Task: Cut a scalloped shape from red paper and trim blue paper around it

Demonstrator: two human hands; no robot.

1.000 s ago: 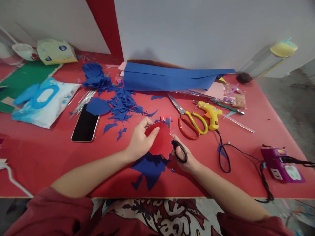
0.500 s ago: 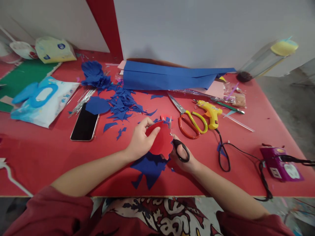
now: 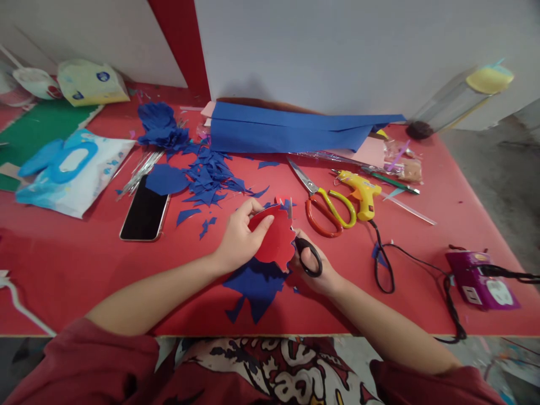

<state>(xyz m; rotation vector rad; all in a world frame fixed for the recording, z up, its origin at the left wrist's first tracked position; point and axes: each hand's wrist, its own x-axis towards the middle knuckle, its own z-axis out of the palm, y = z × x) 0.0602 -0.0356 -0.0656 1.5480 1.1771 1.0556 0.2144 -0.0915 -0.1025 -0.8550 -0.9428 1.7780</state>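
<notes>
Between thumb and fingers, my left hand [image 3: 241,233] grips a red paper piece [image 3: 274,239] with a wavy, scalloped right edge. My right hand [image 3: 323,273] is closed round black-handled scissors [image 3: 310,257], thumb through one loop. Their blades rise along the paper's scalloped edge, partly hidden by the paper and fingers. Under the hands lies a cut blue paper sheet [image 3: 257,289] with ragged points. Small blue scraps [image 3: 206,225] are scattered to the left of my left hand.
Red-and-yellow-handled scissors [image 3: 323,205] and a yellow glue gun [image 3: 363,194] with a cord lie right of the hands. Behind are a folded blue sheet [image 3: 287,129] and a heap of blue cuttings [image 3: 211,171]. At left lie a phone [image 3: 143,216] and a wipes pack [image 3: 80,169]; a purple box [image 3: 481,281] sits at right.
The red paper has tilted slightly in my left hand. The scissors and my right hand have shifted a little to the left. Both hands keep their hold.
</notes>
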